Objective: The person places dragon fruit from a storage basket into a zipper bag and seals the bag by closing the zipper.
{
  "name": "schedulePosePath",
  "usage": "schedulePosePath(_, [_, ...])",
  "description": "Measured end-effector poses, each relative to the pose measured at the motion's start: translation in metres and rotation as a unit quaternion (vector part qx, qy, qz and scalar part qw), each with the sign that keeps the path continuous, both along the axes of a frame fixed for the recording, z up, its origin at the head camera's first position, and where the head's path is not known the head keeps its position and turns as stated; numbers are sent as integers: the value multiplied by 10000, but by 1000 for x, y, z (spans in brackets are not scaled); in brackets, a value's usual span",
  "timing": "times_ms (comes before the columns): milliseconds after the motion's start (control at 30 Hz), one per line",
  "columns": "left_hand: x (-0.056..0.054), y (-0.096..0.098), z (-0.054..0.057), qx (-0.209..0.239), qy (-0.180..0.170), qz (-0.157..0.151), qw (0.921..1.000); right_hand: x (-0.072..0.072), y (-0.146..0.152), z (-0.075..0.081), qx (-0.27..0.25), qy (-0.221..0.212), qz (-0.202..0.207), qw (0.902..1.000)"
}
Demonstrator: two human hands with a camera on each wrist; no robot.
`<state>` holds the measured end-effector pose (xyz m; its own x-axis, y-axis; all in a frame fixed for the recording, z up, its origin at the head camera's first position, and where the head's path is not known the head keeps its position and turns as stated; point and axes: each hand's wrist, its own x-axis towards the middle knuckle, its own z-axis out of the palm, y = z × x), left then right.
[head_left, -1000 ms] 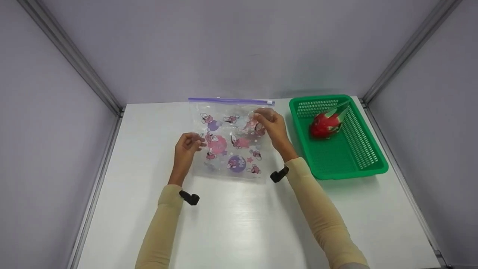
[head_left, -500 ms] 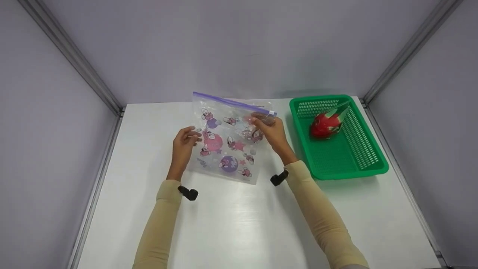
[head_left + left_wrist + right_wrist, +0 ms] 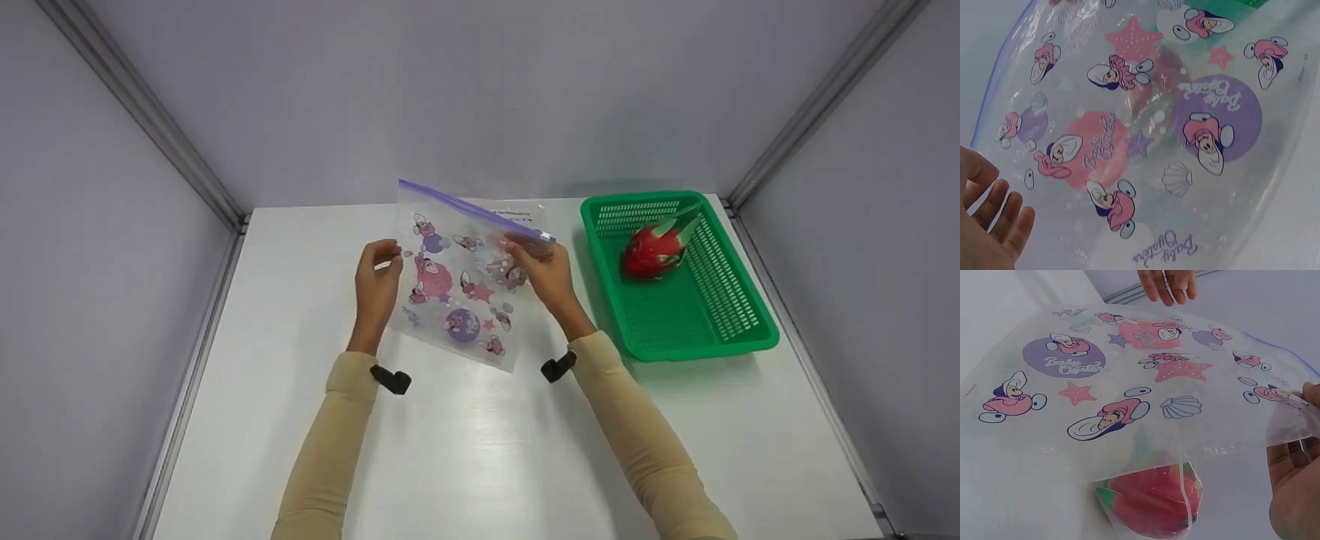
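A clear slider zip bag (image 3: pixel 450 285) with a purple top strip and pink and purple oyster prints hangs tilted, its left top corner higher. My right hand (image 3: pixel 547 270) pinches it near the slider end, thumb in front and fingers behind. My left hand (image 3: pixel 377 281) is at the bag's left edge. In the right wrist view, the left hand's loosely bent fingers (image 3: pixel 1168 284) appear apart from the plastic. Below the bag there, a red fruit with green tips (image 3: pixel 1151 500) shows inside clear plastic; I cannot tell whether it is the basket's fruit.
A green perforated basket (image 3: pixel 697 352) stands on the white table (image 3: pixel 480 450) to the right. In it lies a red dragon fruit (image 3: pixel 651 252) with pale green leaf tips. Grey panels (image 3: pixel 480 97) enclose the table at the back and sides.
The bag has swung from nearly level to a slant, its left top corner rising and the slider end dropping. The left hand has shifted slightly upward. Basket and fruit have not moved.
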<state>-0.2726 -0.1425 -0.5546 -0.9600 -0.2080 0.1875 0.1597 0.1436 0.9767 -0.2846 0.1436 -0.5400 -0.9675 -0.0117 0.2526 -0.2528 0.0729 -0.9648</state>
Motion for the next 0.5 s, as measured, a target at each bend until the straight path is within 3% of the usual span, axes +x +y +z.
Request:
schedulePosePath(133, [0, 15, 12, 201, -13, -346, 9992, 3, -1, 1, -75, 137, 18, 9999])
schedulePosePath(333, [1, 36, 28, 879, 31, -883, 9922, 7, -4, 3, -102, 282, 9, 9996])
schedulePosePath(500, [0, 53, 40, 1228, -122, -1125, 9860, 8, -4, 2, -42, 476, -31, 9989])
